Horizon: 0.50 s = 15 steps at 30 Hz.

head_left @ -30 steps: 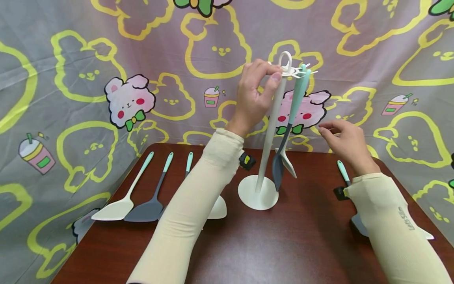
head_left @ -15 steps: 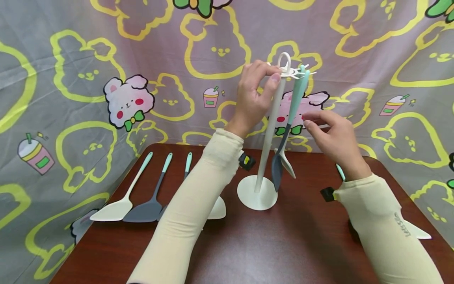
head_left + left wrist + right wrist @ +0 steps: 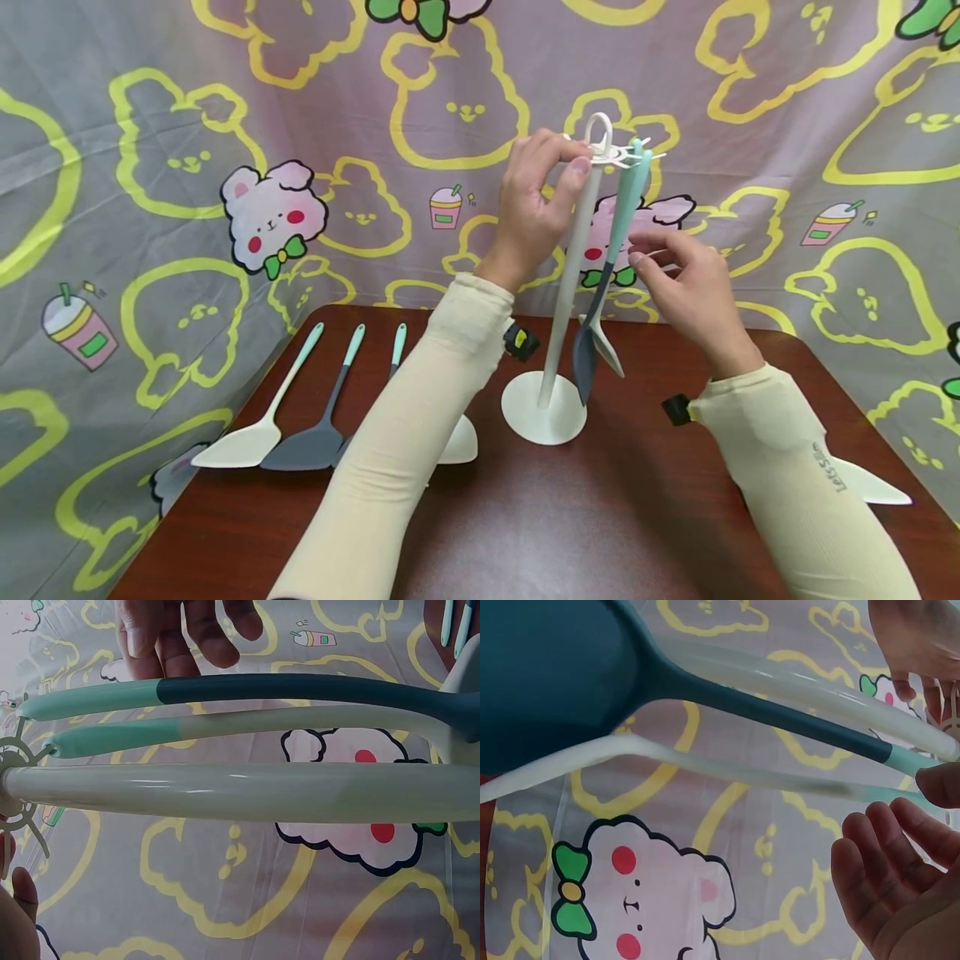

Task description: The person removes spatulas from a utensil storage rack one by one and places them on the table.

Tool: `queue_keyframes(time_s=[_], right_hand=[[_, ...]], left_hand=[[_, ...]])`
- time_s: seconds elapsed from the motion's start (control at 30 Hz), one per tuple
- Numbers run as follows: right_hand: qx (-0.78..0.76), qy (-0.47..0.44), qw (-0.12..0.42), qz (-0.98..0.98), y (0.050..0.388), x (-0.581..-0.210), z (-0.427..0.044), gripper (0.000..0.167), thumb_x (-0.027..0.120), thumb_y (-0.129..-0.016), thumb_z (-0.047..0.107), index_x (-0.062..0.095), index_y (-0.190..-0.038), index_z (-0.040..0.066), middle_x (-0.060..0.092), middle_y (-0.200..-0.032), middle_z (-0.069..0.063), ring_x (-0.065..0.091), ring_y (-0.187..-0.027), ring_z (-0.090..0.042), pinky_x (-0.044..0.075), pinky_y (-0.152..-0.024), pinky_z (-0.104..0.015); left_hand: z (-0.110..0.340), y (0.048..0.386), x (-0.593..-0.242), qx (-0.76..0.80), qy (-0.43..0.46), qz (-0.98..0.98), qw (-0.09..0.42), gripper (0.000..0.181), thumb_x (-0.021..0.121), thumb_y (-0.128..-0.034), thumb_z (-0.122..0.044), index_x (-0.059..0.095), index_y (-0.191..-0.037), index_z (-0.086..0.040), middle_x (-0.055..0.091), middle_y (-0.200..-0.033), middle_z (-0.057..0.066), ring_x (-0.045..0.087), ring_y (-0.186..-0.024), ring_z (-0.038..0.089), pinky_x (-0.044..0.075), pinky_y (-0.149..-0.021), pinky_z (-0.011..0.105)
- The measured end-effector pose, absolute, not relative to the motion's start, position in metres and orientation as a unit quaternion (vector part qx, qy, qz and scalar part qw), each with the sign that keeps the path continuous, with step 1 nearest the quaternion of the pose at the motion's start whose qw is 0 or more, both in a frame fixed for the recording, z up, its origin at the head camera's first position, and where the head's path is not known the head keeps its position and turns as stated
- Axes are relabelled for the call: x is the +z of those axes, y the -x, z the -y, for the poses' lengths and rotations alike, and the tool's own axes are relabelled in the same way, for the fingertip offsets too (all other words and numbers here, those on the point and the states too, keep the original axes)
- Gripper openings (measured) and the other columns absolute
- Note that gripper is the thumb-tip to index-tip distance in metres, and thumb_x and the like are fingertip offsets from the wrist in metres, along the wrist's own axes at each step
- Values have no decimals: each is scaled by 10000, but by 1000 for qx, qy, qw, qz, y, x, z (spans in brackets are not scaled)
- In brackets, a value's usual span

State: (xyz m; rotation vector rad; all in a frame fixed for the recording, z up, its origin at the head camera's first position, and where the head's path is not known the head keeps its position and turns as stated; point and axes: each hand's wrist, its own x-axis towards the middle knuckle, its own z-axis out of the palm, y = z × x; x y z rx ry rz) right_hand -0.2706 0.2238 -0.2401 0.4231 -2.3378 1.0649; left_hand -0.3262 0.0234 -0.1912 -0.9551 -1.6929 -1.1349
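Note:
My left hand (image 3: 536,196) pinches the top of a white utensil stand (image 3: 566,300), just beside its loop, with the thumb at the front. From hooks on the stand's right side hang a dark blue-grey spatula (image 3: 587,358) and a white spatula (image 3: 609,348), both with mint handle ends. My right hand (image 3: 693,287) is close to the right of these handles, its fingers loosely bent and thumb apart. In the right wrist view the thumb overlaps the dark spatula's mint handle (image 3: 907,760), while the fingers (image 3: 885,847) lie below the white one's handle; contact cannot be made out.
On the table's left lie a white spatula (image 3: 243,444), a dark spatula (image 3: 311,446) and others partly behind my left sleeve. A white blade (image 3: 873,483) shows beside my right sleeve. A patterned curtain (image 3: 360,275) stands behind the brown table (image 3: 540,533).
My right hand has moved left, up to the hanging spatulas' handles. The left hand has kept its hold on the stand's top, and the stand has hardly moved.

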Motion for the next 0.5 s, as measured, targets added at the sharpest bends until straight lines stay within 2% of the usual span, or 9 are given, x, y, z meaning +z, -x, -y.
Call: queue_keyframes(time_s=[0.27, 0.5], right_hand=[[411, -178, 252, 858, 272, -243, -217, 287, 600, -959, 178, 681, -1213, 73, 710, -1095, -157, 561, -827, 177, 448, -720, -80], [411, -176, 242, 861, 271, -247, -212, 267, 610, -962, 196, 676, -1170, 43, 720, -1020, -169, 593, -743, 148, 466, -706, -54]], left_hand=[[-24, 327, -191, -454, 385, 676, 435, 244, 513, -965, -184, 709, -1008, -45, 689, -1045, 97, 552, -1059, 199, 342, -1014, 208], [-25, 327, -191, -454, 386, 674, 438, 241, 515, -963, -178, 709, -1000, -40, 689, -1038, 101, 554, -1059, 203, 346, -1013, 211]])
